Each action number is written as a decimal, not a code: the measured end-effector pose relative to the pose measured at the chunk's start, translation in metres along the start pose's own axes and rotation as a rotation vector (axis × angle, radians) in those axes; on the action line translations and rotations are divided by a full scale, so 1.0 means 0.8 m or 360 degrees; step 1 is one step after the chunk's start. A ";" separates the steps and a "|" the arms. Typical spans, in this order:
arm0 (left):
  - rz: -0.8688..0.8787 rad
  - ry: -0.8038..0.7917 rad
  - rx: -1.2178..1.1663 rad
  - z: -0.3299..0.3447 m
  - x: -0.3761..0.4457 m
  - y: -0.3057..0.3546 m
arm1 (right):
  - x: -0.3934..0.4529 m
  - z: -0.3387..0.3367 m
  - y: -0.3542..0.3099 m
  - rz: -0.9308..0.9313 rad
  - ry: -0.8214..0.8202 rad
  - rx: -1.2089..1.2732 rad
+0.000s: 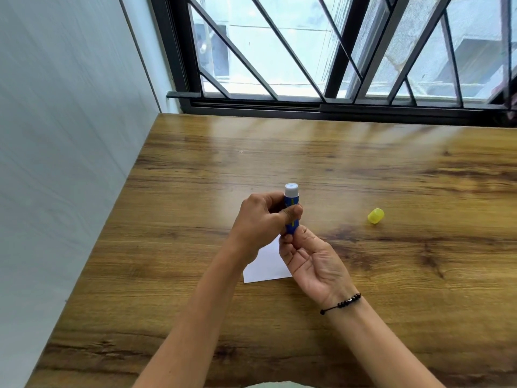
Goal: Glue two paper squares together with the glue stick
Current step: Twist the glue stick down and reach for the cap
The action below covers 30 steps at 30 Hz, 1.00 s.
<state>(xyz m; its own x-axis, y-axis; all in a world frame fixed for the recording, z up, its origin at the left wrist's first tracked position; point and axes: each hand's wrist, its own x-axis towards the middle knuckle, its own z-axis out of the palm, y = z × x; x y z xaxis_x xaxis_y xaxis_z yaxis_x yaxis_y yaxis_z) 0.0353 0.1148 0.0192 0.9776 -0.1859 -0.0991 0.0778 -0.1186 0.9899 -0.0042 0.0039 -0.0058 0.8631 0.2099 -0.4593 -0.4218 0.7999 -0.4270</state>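
Observation:
A blue glue stick [291, 198] with its white top uncovered stands upright above the wooden table [391, 275]. My left hand [260, 219] grips its barrel, thumb across the front. My right hand [310, 259] pinches the stick's bottom end with thumb and fingertips, palm turned up. The yellow cap [375, 215] lies on the table to the right, apart from both hands. White paper [265, 268] lies flat on the table under my hands, partly hidden by them; I cannot tell whether it is one sheet or two.
A white wall [70, 163] runs along the table's left edge. A window with dark metal bars [321, 65] stands behind the far edge. Bare wood stretches to the right and toward me. A black bead bracelet [342, 302] is on my right wrist.

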 end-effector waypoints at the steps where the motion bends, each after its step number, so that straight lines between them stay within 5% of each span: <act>1: -0.0008 -0.0002 -0.0014 0.001 -0.001 0.001 | -0.001 0.000 -0.002 -0.0004 -0.0007 -0.0018; 8: -0.0002 0.0035 -0.0020 0.005 -0.002 0.006 | -0.005 0.004 -0.008 0.0223 0.0034 0.0016; 20: -0.0007 0.0007 -0.0015 0.012 -0.002 0.007 | -0.006 -0.004 -0.014 -0.0011 -0.0032 0.0008; 30: -0.0010 0.0025 -0.0019 0.015 -0.001 0.011 | -0.006 -0.006 -0.016 0.0279 0.0053 0.0086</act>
<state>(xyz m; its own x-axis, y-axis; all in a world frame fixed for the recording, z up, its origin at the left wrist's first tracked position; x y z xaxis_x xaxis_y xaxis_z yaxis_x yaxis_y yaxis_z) 0.0331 0.1025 0.0265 0.9800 -0.1697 -0.1037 0.0861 -0.1082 0.9904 -0.0043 -0.0104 -0.0020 0.7679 0.3308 -0.5486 -0.5484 0.7820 -0.2960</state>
